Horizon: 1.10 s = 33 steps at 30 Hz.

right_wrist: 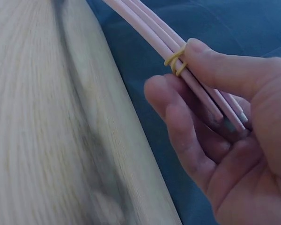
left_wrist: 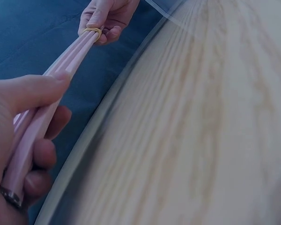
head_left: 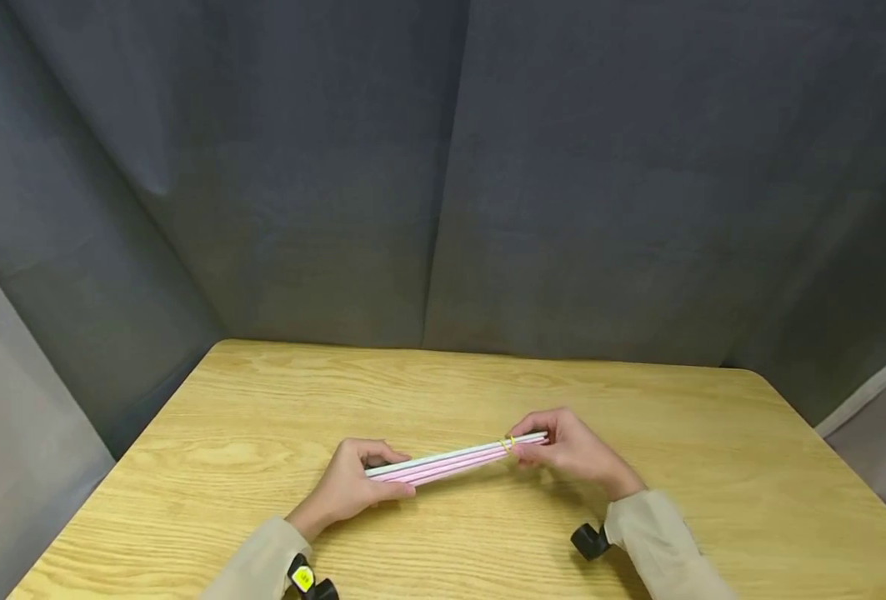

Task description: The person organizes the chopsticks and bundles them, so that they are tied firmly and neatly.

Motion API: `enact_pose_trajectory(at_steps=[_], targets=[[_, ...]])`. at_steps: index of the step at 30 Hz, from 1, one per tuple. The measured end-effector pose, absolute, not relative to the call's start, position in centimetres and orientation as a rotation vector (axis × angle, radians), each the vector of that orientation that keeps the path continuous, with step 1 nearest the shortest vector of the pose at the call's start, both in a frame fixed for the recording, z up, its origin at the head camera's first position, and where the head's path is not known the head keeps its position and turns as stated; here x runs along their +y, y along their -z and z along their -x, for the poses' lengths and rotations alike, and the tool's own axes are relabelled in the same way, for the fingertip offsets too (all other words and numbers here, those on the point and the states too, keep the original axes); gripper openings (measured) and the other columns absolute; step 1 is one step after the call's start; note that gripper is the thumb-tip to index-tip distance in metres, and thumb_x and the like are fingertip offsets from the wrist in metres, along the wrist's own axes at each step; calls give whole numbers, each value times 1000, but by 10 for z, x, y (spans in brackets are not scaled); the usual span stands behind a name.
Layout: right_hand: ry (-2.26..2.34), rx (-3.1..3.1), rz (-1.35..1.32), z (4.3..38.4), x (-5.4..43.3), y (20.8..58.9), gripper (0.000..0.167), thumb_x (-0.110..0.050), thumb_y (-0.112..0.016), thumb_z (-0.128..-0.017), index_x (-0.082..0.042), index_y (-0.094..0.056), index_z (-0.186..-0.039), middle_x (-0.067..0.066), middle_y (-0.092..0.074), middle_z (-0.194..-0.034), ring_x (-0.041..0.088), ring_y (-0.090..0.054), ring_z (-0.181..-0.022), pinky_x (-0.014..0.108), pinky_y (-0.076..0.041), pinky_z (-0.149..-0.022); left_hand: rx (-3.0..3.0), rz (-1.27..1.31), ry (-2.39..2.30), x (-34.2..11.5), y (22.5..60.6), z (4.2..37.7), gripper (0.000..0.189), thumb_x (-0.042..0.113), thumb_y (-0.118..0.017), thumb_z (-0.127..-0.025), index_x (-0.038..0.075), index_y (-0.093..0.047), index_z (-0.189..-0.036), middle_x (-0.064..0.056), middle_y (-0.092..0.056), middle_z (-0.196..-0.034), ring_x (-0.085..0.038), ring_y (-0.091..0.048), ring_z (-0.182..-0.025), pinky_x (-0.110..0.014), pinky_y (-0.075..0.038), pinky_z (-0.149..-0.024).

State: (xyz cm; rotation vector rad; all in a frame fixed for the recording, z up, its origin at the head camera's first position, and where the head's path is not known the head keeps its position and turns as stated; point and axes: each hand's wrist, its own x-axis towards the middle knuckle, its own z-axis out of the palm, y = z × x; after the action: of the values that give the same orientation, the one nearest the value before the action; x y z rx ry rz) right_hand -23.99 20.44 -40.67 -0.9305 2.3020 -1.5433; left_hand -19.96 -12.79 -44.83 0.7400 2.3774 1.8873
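Pale pink sticks [head_left: 453,464], one bundle, stretch from my left hand [head_left: 345,487], which grips one end, to my right hand [head_left: 573,450], which pinches the other. Yellow band [right_wrist: 174,57] loops round them at that pinch.

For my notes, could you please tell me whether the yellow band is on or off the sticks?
On: the band loops round the sticks near the ends in the right hand.

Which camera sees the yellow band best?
The right wrist view: the yellow band is big there, and its loops show around the sticks. The head view shows it tiny, at the right hand; the left wrist view shows it small, farther off.
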Motion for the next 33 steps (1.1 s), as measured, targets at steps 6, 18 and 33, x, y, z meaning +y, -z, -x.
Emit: enact_pose_trajectory(at_steps=[6,18,33], targets=[[1520,2265,969,237,196,413,24,-10,-70,-87,7,-68,-103,26,-69,-93,31,-71,-75,44,-58,-68,2383,-713,-1842,-128,447,199,30,13,-87,-68,1,-74,-92,-16,-73,-91,-7,-67,-74,-21,-53,-62],[1377,2410,1026,238,199,403,26,-14,-71,-87,0,-68,-108,13,-71,-98,10,-67,-79,26,-56,-68,2350,-687,-1891,-125,443,200,32,10,-86,-69,-3,-73,-96,-19,-73,-89,-5,-61,-62,-20,-48,-49],[1417,2465,1016,236,201,397,14,-14,-72,-87,-3,-69,-95,12,-71,-91,6,-62,-77,23,-53,-65,2284,-644,-1897,-122,440,199,32,8,-84,-72,-4,-71,-98,-22,-72,-86,-4,-48,-45,-17,-38,-39]])
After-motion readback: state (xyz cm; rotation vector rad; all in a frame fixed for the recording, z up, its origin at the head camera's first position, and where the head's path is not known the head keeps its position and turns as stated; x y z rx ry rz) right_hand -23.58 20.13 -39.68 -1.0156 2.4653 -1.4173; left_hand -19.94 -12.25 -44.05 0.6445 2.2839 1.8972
